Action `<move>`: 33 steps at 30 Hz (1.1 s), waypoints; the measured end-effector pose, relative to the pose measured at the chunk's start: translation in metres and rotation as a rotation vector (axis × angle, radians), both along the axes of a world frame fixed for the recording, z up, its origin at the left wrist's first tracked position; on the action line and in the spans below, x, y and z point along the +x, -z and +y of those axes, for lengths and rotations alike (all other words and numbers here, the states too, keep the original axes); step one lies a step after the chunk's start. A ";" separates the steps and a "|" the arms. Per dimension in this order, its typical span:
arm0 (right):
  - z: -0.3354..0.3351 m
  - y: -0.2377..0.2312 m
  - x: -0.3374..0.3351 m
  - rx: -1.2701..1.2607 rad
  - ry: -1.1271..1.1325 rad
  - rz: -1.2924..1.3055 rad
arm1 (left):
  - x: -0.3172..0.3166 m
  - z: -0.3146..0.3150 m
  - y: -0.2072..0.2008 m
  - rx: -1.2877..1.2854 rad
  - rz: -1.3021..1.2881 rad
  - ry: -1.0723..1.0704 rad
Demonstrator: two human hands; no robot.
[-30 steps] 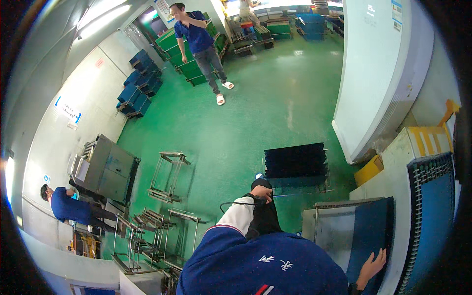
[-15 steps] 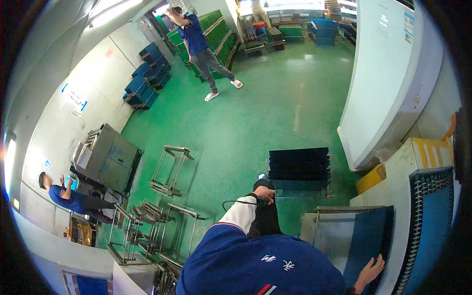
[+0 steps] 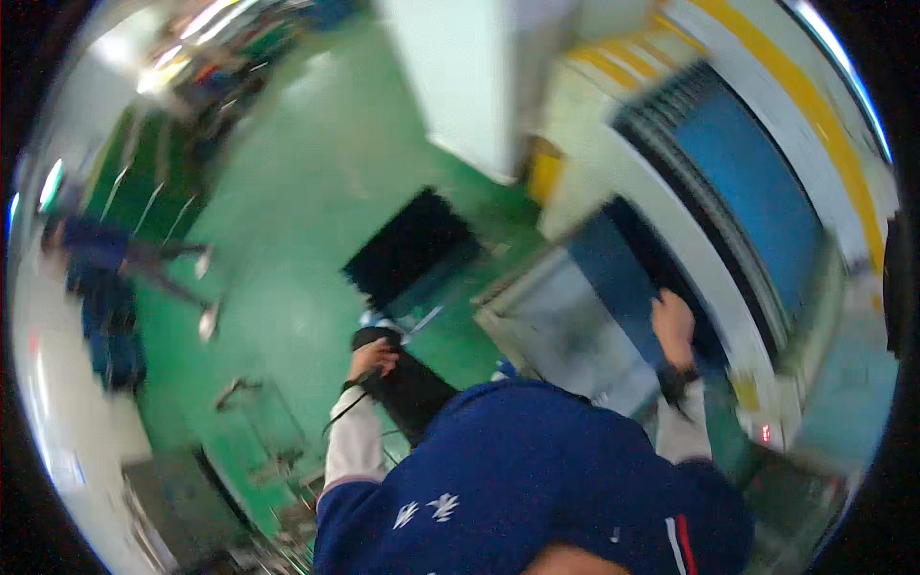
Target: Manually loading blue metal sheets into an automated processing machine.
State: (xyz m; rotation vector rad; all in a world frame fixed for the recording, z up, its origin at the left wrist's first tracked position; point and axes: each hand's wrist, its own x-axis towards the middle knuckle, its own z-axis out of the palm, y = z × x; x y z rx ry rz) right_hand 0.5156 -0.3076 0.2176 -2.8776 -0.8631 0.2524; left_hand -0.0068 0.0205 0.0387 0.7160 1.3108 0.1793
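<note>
The picture is smeared by motion. My right hand (image 3: 674, 326) is over dark blue sheets (image 3: 613, 273), its fingers curled in; whether it pinches a sheet's edge cannot be made out. Those sheets lie on a pale grey stand (image 3: 546, 321) beside the machine. My left hand (image 3: 374, 359) rests at the knee of my black trousers (image 3: 414, 393), fingers too blurred to read. Beyond that knee, a rack of black panels (image 3: 417, 251) stands on the green floor, its panels in a row.
To the right runs a long pale machine (image 3: 594, 125) with a blue bed (image 3: 747, 177) and a dark ridged edge. A white cabinet (image 3: 460, 86) stands ahead. Metal frames (image 3: 254, 422) are at lower left. A person in dark blue (image 3: 105, 240) stands at far left.
My view has swung to the right, so the room shifts left and tilts. My right hand, spread before, now has curled fingers over the blue sheets. My left hand stays at my knee.
</note>
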 end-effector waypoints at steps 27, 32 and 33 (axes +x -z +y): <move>-0.047 0.064 0.046 0.024 -0.054 -0.002 | 0.027 -0.001 -0.027 0.066 0.053 -0.020; -0.039 0.064 0.043 0.029 -0.013 -0.027 | 0.016 -0.002 -0.019 0.072 0.089 0.080; -0.041 0.063 0.040 0.032 0.010 -0.066 | 0.021 -0.002 -0.019 0.044 0.099 0.045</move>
